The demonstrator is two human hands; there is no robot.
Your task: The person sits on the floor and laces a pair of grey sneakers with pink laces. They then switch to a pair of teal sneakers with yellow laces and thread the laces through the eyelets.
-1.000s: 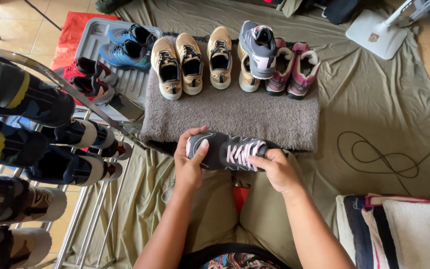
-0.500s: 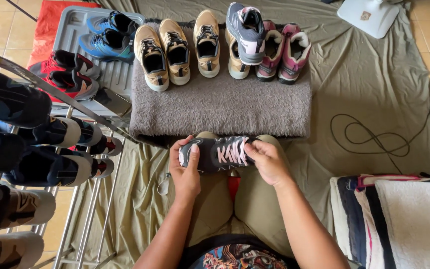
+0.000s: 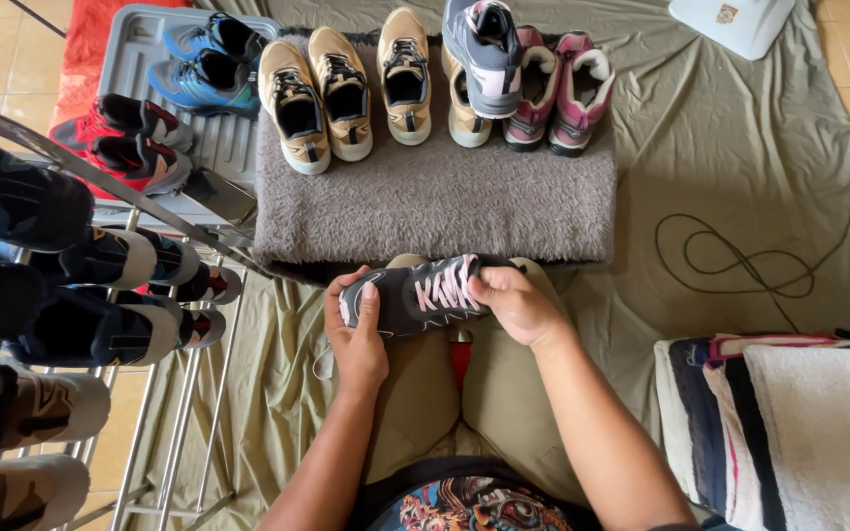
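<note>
An olive-green sheet point(image 3: 740, 177) covers the floor across the scene; a metal shoe rack point(image 3: 71, 324) loaded with dark and pale shoes fills the left side; a grey shaggy mat point(image 3: 435, 202) lies far of the knees, and along its far edge stand tan sneakers point(image 3: 341, 93), a grey sneaker point(image 3: 484, 44) and pink sneakers point(image 3: 558, 93); to its left a grey tray point(image 3: 218, 138) carries blue sneakers point(image 3: 204, 64) and red-and-black sneakers point(image 3: 130, 138); folded striped towels point(image 3: 789, 433) sit at the near right; a black cord point(image 3: 740, 261) loops on the sheet at right; over the person's knees, just near of the mat, a dark grey shoe with pink laces point(image 3: 415, 295) is held sideways; the left hand point(image 3: 356, 334) curls its fingers around the toe end; the right hand point(image 3: 518, 305) grips the heel end, fingers closed by the laces.
</note>
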